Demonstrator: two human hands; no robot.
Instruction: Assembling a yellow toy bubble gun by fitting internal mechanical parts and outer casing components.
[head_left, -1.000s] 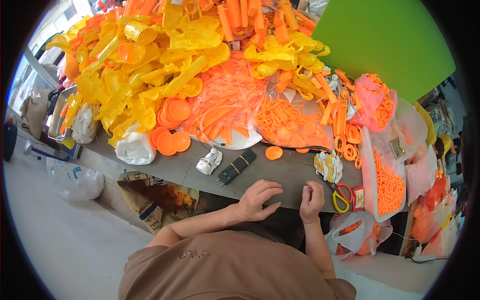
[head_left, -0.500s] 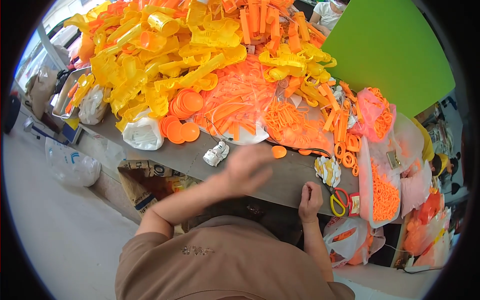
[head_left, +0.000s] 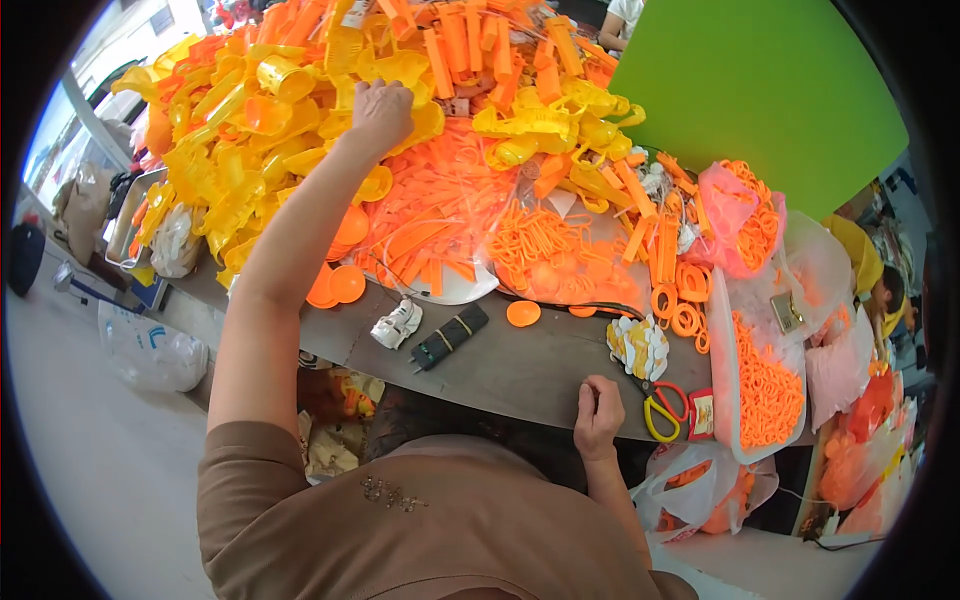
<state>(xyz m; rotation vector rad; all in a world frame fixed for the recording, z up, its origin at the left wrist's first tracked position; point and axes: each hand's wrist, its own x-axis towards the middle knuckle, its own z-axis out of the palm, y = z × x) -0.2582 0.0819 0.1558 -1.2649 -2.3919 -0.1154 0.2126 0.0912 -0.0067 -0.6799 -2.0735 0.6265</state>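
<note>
The left hand [head_left: 382, 112] reaches far across the table [head_left: 520, 375] into the heap of yellow plastic parts [head_left: 250, 130], its fingers curled down among the pieces; whether they have closed on one cannot be told. The right hand [head_left: 598, 418] rests at the near table edge, fingers loosely folded and holding nothing visible, just beside yellow-handled scissors [head_left: 660, 412].

To the right of the yellow heap lies a mound of orange plastic parts [head_left: 450, 215], some of it spilling over a white plate [head_left: 455, 290]. On the right, a clear rectangular tray [head_left: 722, 400] holds small orange rings, and a clear bag [head_left: 735, 215] farther off holds more orange pieces. At the far left edge sits a metal tray [head_left: 125, 225] with yellow parts. Near the table's middle lie a black rectangular block [head_left: 450, 337] and a small white bundle [head_left: 397, 325]. A white plastic bag [head_left: 155, 350] lies on the floor at left; another bag [head_left: 700, 495] with orange contents hangs below the table at right. A large green board [head_left: 760, 95] stands far right.
</note>
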